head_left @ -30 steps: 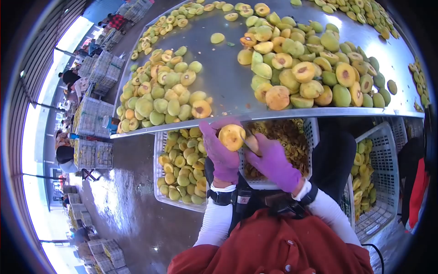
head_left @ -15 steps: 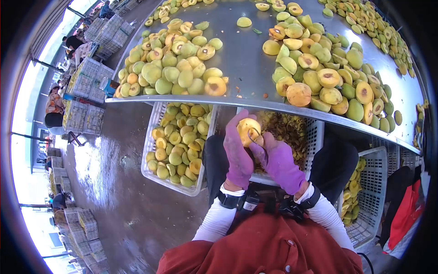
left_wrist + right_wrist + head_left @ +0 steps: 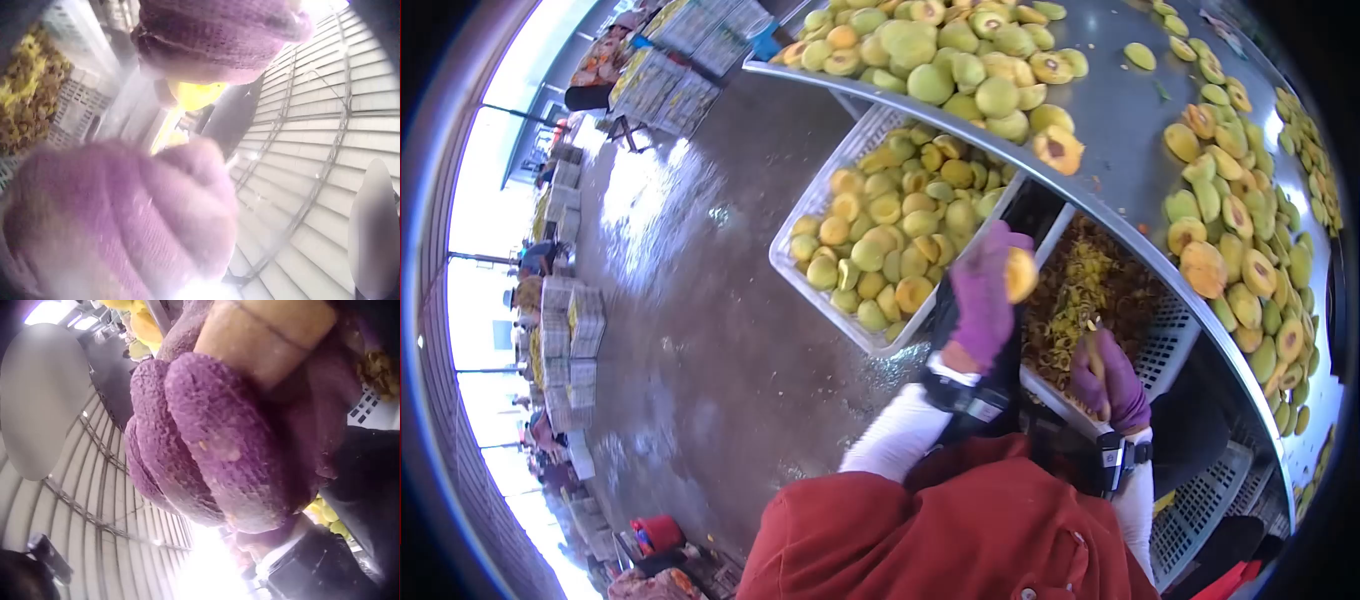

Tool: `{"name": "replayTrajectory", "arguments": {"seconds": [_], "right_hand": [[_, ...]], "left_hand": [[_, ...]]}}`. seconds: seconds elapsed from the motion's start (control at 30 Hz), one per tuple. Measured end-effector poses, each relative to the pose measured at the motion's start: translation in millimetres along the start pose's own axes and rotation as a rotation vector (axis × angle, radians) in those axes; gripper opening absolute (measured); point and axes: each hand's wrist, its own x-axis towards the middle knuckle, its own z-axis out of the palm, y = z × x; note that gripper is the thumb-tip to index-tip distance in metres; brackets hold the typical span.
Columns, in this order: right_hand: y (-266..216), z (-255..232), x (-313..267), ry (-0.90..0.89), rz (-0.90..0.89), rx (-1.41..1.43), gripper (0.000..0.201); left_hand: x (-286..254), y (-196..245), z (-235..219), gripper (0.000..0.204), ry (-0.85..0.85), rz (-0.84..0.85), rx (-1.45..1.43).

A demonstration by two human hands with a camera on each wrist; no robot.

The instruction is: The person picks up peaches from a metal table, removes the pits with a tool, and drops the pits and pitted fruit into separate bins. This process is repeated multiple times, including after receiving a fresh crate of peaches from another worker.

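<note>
My purple-gloved left hand (image 3: 983, 295) holds a yellow peach half (image 3: 1020, 275) beside the right edge of the white crate (image 3: 825, 313) full of peach halves. In the left wrist view, a bright yellow part of the peach half (image 3: 197, 95) shows beneath the gloved fingers, and the rest is hidden. My right hand (image 3: 1118, 380), gloved in purple too, grips a pitting tool with a wooden handle (image 3: 1096, 362) over the scrap crate (image 3: 1175, 335). The tool's small metal tip points away from me. In the right wrist view, curled fingers (image 3: 219, 437) wrap the thick wooden handle (image 3: 269, 340).
A metal table (image 3: 1115, 140) crosses the top right, bearing piles of peach halves (image 3: 1000, 70). Brown and yellow scraps (image 3: 1080, 290) fill the crate below its edge. Another crate (image 3: 1200, 510) stands at my right. Stacked crates (image 3: 570, 330) and people line the wet floor's far side.
My hands have come apart: the left moved away with the peach half, and the right drew back with the tool. The head view has swung left and down.
</note>
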Motion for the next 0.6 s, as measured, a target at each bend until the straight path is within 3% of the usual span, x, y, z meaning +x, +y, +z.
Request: {"name": "replayTrajectory", "arguments": {"seconds": [0.03, 0.07, 0.1, 0.13, 0.17, 0.2, 0.27, 0.3, 0.37, 0.43, 0.47, 0.5, 0.53, 0.57, 0.6], "right_hand": [[-6.2, -6.5, 6.6, 0.036, -0.015, -0.5, 0.044], [-0.6, -17.4, 7.9, 0.029, -0.006, -0.497, 0.044], [9.8, -29.2, 7.0, 0.155, 0.053, -0.426, 0.045], [16.2, -34.6, 7.1, 0.285, 0.111, -0.352, 0.046], [18.5, -34.5, 6.4, 0.292, 0.123, -0.345, 0.046], [20.4, -34.4, 4.5, 0.3, 0.107, -0.368, 0.045], [23.1, -33.5, 4.0, 0.329, 0.084, -0.402, 0.044], [33.8, -41.4, 8.9, 0.348, 0.083, -0.4, 0.044], [60.7, -64.3, 15.9, 0.27, -0.185, -0.728, 0.041], [74.4, -78.6, 16.2, 0.205, -0.383, -1.009, 0.038], [55.7, -58.6, 17.4, 0.229, -0.268, -0.917, 0.038], [36.3, -38.6, 18.0, 0.261, -0.158, -0.823, 0.037], [30.8, -29.8, 19.7, 0.331, 0.093, -0.594, 0.037], [40.4, -34.3, 25.9, 0.367, 0.069, -0.58, 0.037], [54.7, -44.3, 44.7, 0.421, -0.068, -0.949, 0.036]], "left_hand": [[10.0, 1.6, -27.9, 0.033, 0.043, 0.108, 0.141], [23.0, 3.6, -72.3, 0.028, -0.022, 0.467, 0.788], [35.1, 7.1, -117.9, 0.029, -0.106, 0.823, 1.434], [38.3, 9.9, -144.0, 0.035, -0.017, 0.672, 1.454], [37.1, 10.3, -167.5, 0.041, 0.066, 0.516, 1.468], [37.2, 4.0, -200.1, 0.041, 0.051, 0.506, 1.468], [41.1, -8.1, -251.5, 0.047, -0.353, 0.381, 1.58], [45.7, -3.4, -251.0, 0.047, -0.368, 0.386, 1.567], [55.0, 4.3, -237.7, 0.039, -0.378, 0.071, 1.439], [68.6, -17.7, -254.4, 0.032, -0.55, 0.234, 1.739], [69.4, -14.8, -229.1, 0.029, -0.589, 0.357, 1.968], [73.7, -14.9, -212.2, 0.026, -0.524, 0.356, 1.951], [85.1, -15.3, -208.8, 0.025, -0.566, 0.102, 1.897], [84.7, -9.7, -200.7, 0.029, -0.578, 0.076, 1.906], [87.6, -19.7, -207.1, 0.036, -0.464, 0.023, 1.893]]}}
